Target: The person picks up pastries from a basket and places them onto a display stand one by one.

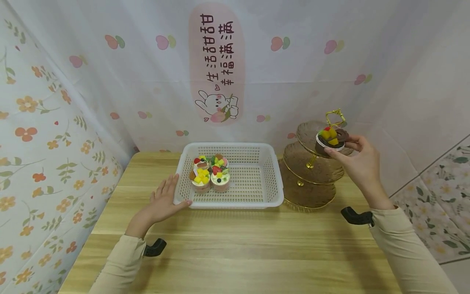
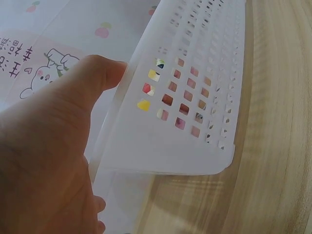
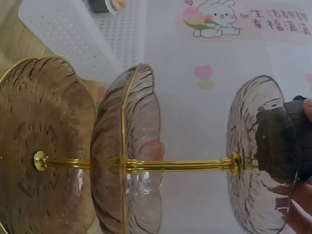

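Toward the far right corner of the worktop (image 1: 238,253), whose surface is pale wood grain, stands a three-tiered stand (image 1: 324,170) of smoky, see-through plates, rippled like moulded glass and edged in gold, on ribbed gold posts with an ornate loop handle at the top. At its top plate the right hand (image 1: 361,163) has thumb and fingers closed around a dark cup (image 1: 329,139), round and white-rimmed, topped with glossy yellow cubes, bits of red and green, and a ridged brown piece. Whether the cup's base touches the plate cannot be told.

Along the far edge, left of the stand, sits a white plastic basket (image 1: 247,183), rectangular with rounded corners and pierced by a square grid. Four dessert cups (image 1: 220,180) with creamy, fruit-like tops cluster in its left half. The left hand (image 1: 161,204) lies flat-palmed at the basket's left end, fingers extended along the rim, thumb stretched to the near corner, touching without wrapping round it. Both forearms reach in from the near edge, the right one raised higher.
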A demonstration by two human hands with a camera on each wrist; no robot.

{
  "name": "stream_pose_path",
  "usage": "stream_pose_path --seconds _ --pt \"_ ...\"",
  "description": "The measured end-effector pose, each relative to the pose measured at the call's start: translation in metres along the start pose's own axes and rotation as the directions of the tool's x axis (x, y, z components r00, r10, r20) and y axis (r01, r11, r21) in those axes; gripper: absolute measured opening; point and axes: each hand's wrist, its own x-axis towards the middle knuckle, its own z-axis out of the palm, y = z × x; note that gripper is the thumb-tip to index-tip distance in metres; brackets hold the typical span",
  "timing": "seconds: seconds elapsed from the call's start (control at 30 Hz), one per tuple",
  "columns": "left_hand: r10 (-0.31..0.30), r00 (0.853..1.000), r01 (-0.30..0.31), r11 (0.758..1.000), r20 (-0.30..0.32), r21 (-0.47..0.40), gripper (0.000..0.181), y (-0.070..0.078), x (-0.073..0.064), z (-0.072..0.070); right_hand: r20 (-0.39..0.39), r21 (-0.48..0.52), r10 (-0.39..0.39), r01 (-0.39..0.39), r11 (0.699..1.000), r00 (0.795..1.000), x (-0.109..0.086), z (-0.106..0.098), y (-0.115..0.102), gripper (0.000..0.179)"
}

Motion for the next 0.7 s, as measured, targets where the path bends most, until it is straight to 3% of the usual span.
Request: stream_pose_path --seconds 0.43,0.7 --pt "-0.008 1.0 0.008 1.0 0.007 -0.001 0.102 -0.0013 0.0018 0.0016 0.003 -0.04 0.007 -0.006 0.999 1.0 -0.0014 0.0043 0.004 0.068" --pt "-0.006 1.0 0.006 1.0 0.001 0.001 0.102 -0.0015 0.0016 0.0025 0.04 0.022 0.012 -0.013 1.0 0.999 -0.0026 0.0043 0.0037 0.072"
